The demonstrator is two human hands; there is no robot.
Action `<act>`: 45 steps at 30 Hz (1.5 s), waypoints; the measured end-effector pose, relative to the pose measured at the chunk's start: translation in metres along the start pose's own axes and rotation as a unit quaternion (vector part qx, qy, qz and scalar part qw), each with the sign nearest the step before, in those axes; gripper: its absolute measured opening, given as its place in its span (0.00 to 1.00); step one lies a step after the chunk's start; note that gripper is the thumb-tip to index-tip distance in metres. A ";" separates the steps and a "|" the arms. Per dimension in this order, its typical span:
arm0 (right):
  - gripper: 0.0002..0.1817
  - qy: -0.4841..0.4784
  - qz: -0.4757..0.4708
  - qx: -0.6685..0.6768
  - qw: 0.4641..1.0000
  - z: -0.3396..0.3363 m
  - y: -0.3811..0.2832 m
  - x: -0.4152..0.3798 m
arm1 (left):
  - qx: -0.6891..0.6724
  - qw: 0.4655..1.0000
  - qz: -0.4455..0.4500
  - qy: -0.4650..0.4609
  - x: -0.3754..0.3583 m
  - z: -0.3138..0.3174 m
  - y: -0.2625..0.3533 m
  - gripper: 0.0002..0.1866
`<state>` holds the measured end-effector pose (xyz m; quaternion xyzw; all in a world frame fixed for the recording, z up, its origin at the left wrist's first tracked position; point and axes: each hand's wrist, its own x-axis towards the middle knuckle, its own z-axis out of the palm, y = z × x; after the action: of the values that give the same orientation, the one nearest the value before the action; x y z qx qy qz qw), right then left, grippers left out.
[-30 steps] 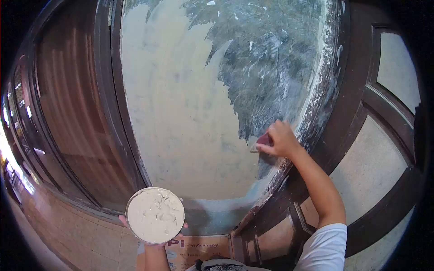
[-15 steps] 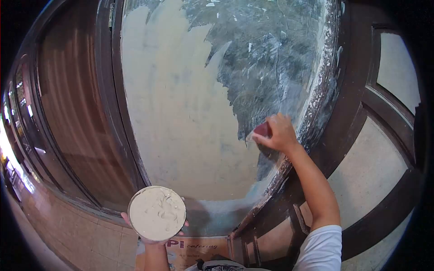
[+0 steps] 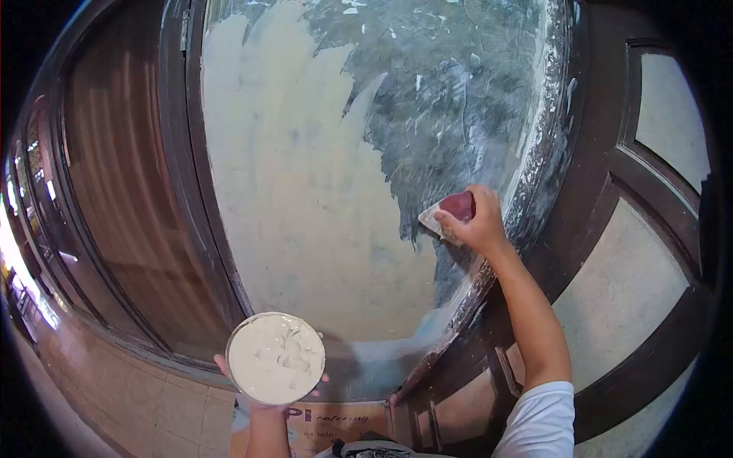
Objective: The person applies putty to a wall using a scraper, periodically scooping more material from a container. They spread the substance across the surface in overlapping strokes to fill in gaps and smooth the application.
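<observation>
My right hand (image 3: 482, 221) is closed on a scraper (image 3: 458, 208) with a dark red grip and a pale, smeared blade. The blade lies against or very near the wall panel (image 3: 313, 175), at the border between its cream coating and the bare grey part. Low in the view, my left hand (image 3: 222, 365) holds up a round tub (image 3: 276, 359) of cream paste from below. Most of that hand is hidden under the tub; fingertips show at both sides.
Dark wooden frames stand left and right of the panel, the right one with pale insets (image 3: 622, 282). A printed cardboard sheet (image 3: 328, 427) lies on the tiled floor (image 3: 164, 404) below. Bright openings show at the far left.
The scraper has moved slightly right and turned, so more of its blade shows. The tub has shifted a little to the right with my left hand.
</observation>
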<state>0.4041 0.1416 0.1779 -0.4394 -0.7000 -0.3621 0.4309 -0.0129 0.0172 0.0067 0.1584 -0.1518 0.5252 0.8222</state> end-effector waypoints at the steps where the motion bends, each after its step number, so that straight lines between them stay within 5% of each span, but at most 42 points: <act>1: 0.36 0.010 -0.002 0.019 1.000 -0.001 -0.005 0.000 | -0.001 1.000 -0.003 0.004 0.004 0.001 -0.003 0.65; 3: 0.36 -0.032 0.039 0.051 0.997 -0.010 -0.035 0.003 | -0.002 1.000 -0.010 0.008 0.017 0.004 -0.009 0.66; 5: 0.36 -0.286 0.251 0.238 0.894 -0.023 -0.077 0.016 | -0.030 0.997 -0.072 0.003 0.032 -0.003 -0.019 0.66; 9: 0.32 -0.458 0.164 0.314 0.815 -0.008 -0.106 0.007 | -0.059 0.969 -0.213 -0.109 0.059 -0.028 -0.035 0.63; 13: 0.33 -0.503 0.186 0.332 0.776 0.001 -0.109 -0.007 | -0.177 0.957 -0.194 -0.121 0.055 -0.032 -0.048 0.59; 14: 0.34 -0.519 0.200 0.324 0.765 0.000 -0.108 -0.008 | -0.193 0.966 -0.168 -0.038 0.051 -0.038 -0.046 0.59; 15: 0.34 -0.520 0.201 0.324 0.764 -0.003 -0.105 -0.008 | -0.207 0.967 -0.141 0.047 0.045 -0.044 -0.043 0.59; 19: 0.31 -0.489 0.128 0.183 0.843 -0.014 -0.082 -0.009 | -0.216 0.969 -0.098 0.066 0.036 -0.048 -0.035 0.60; 21: 0.27 -0.435 0.150 0.214 0.862 -0.022 -0.081 -0.005 | -0.152 0.955 -0.226 -0.115 0.038 -0.039 -0.031 0.61; 23: 0.19 -0.441 0.154 0.193 0.863 -0.037 -0.095 0.007 | -0.156 0.958 -0.201 -0.133 0.043 -0.026 -0.028 0.61; 25: 0.13 -0.354 -0.031 0.166 0.920 -0.042 -0.104 0.010 | -0.082 0.966 -0.215 -0.116 0.046 -0.019 -0.019 0.62; 26: 0.13 -0.357 -0.049 0.108 0.926 -0.049 -0.113 0.012 | -0.113 0.969 -0.195 -0.105 0.044 -0.011 -0.022 0.63; 27: 0.13 -0.356 -0.050 0.110 0.926 -0.054 -0.119 0.014 | -0.112 0.969 -0.193 -0.105 0.044 -0.009 -0.020 0.63; 29: 0.16 -0.263 -0.242 0.091 0.929 -0.061 -0.130 0.017 | -0.064 0.978 -0.179 -0.087 0.044 -0.005 -0.016 0.64; 33: 0.19 -0.217 -0.347 0.081 0.909 -0.076 -0.160 0.019 | 0.008 0.988 -0.138 -0.073 0.046 0.010 -0.011 0.65; 39: 0.20 -0.218 -0.365 0.084 0.901 -0.074 -0.172 0.022 | 0.066 0.988 -0.125 -0.057 0.045 0.017 -0.007 0.62; 41: 0.19 -0.221 -0.378 0.079 0.896 -0.073 -0.174 0.023 | -0.017 0.994 -0.103 0.013 0.040 0.029 -0.011 0.62; 45: 0.14 -0.224 -0.389 0.107 0.887 -0.073 -0.177 0.023 | -0.025 0.994 -0.108 -0.004 0.042 0.024 -0.013 0.62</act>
<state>0.2550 0.0217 0.2036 -0.1527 -0.9272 -0.3157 0.1315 0.0134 0.0363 0.0443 0.1551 -0.1503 0.4284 0.8774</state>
